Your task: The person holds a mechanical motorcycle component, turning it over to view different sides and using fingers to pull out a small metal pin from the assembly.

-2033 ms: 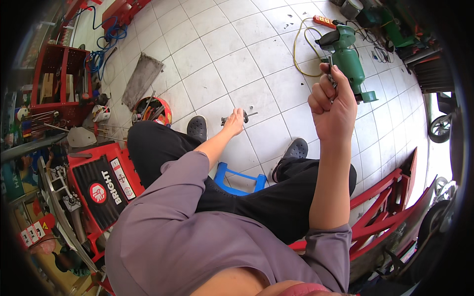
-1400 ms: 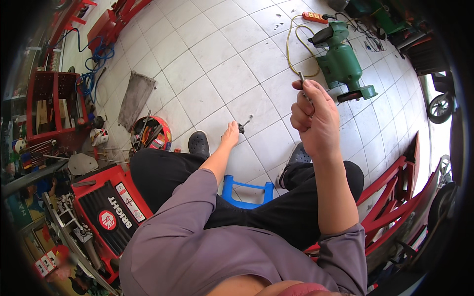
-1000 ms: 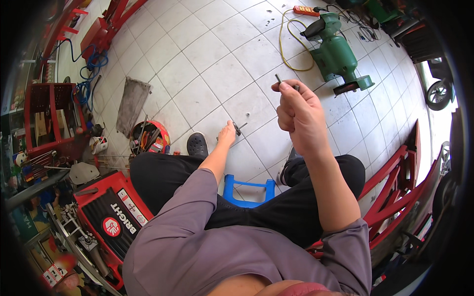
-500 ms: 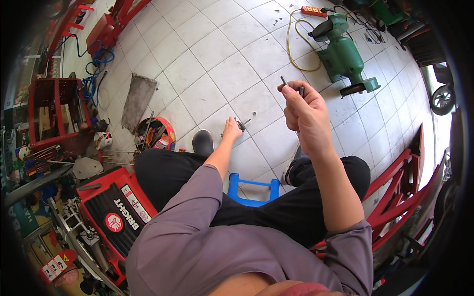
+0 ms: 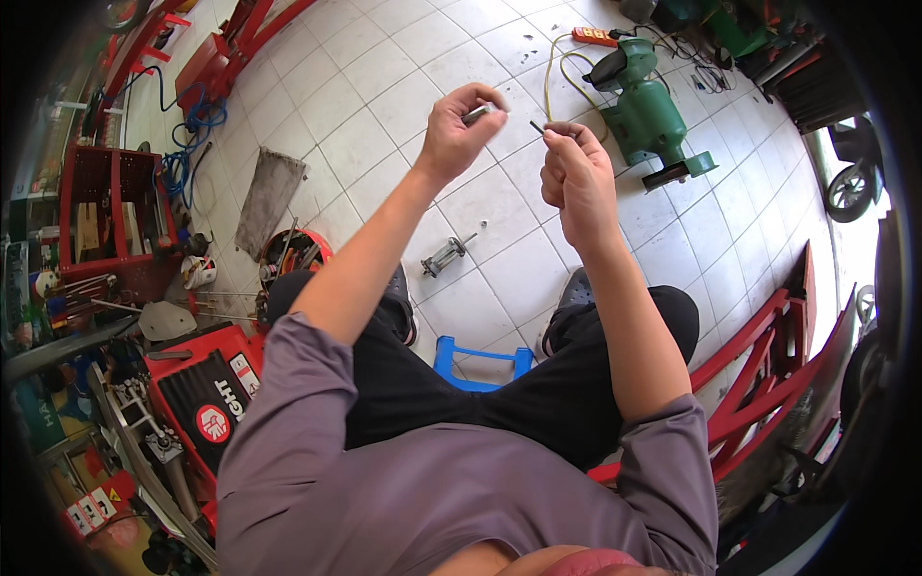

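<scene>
My left hand [image 5: 463, 132] is raised over the floor, its fingers closed around a small grey metal piece [image 5: 477, 114], mostly covered by the fingers. Close by on its right, my right hand [image 5: 579, 182] pinches a thin dark metal rod [image 5: 537, 126] between thumb and forefinger; its tip points toward the left hand. A second dark end shows among the right fingers, too small to name. The two hands are apart. Below them, between my feet, a cylindrical metal assembly [image 5: 444, 257] with a thin shaft lies on the tiles.
A blue plastic stool [image 5: 482, 387] stands between my legs. Far right sits a green bench grinder [image 5: 656, 115] beside an orange power strip [image 5: 594, 37]. To the left are a round red container of tools [image 5: 305, 252], a worn grey board [image 5: 268, 202] and a red-black case [image 5: 197, 413]. Red metal frames [image 5: 749, 370] stand right.
My left hand has lifted from the metal assembly on the floor to beside my right hand, now holding a small metal piece. My right hand has shifted slightly left and away from me.
</scene>
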Demonstrator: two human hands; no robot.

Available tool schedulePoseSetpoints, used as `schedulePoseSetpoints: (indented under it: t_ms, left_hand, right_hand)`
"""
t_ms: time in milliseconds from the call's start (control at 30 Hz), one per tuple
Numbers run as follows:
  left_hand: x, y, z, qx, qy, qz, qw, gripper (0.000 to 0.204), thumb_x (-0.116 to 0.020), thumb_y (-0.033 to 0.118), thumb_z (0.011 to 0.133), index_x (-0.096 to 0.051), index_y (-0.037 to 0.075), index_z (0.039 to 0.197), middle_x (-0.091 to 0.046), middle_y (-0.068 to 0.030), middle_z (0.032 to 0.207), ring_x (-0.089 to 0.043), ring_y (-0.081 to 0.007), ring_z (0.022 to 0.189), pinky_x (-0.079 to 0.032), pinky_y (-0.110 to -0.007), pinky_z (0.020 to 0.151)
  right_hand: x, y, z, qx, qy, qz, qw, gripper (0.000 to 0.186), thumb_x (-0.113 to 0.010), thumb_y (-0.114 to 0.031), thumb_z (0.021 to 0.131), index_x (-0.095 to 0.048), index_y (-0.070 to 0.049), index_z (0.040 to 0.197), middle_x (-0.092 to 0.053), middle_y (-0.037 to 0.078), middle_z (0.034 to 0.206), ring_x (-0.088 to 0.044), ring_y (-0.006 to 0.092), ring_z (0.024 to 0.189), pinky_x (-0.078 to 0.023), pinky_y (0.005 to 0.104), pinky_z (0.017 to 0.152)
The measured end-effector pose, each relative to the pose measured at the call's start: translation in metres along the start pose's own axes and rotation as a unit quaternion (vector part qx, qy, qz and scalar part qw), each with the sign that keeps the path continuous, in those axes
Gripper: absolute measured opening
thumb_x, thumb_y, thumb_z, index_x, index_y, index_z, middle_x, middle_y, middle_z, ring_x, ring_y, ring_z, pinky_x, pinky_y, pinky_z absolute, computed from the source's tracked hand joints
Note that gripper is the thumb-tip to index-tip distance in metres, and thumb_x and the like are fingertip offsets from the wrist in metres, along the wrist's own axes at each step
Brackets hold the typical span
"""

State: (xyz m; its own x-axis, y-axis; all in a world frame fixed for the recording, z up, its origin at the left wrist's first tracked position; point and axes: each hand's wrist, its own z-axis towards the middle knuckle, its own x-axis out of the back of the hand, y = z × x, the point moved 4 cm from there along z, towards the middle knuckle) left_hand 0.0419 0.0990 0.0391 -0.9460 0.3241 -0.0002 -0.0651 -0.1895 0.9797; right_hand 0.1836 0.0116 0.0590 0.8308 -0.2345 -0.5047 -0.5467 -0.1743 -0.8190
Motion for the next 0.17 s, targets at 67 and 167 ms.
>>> schedulePoseSetpoints:
  t_ms: [67,167]
  left_hand:
    - [-0.007,0.055,-0.020,-0.018,-0.083,0.095,0.992,0.015,-0.067,0.005,0.077,-0.067,0.005,0.092,-0.045,0.0089,0.061,-0.030,-0.0007,0.052,-0.027,-0.019,0.049]
    - [-0.009,0.063,-0.038,-0.016,-0.103,0.105,0.989,0.028,-0.065,0.001,0.075,-0.069,0.008,0.101,-0.057,0.0089,0.074,-0.031,0.0004,0.055,-0.026,-0.020,0.048]
  right_hand:
    - [0.001,0.001,-0.003,-0.015,-0.007,0.032,0.999,0.020,-0.059,-0.014,0.090,-0.049,-0.001,0.102,-0.036,-0.008,0.057,-0.025,0.0014,0.042,-0.018,0.0208,0.038]
    - [-0.006,0.001,-0.011,-0.039,-0.060,0.033,0.997,0.031,-0.066,-0.020,0.088,-0.047,-0.001,0.105,-0.036,-0.008,0.056,-0.026,0.0019,0.042,-0.018,0.0207,0.038]
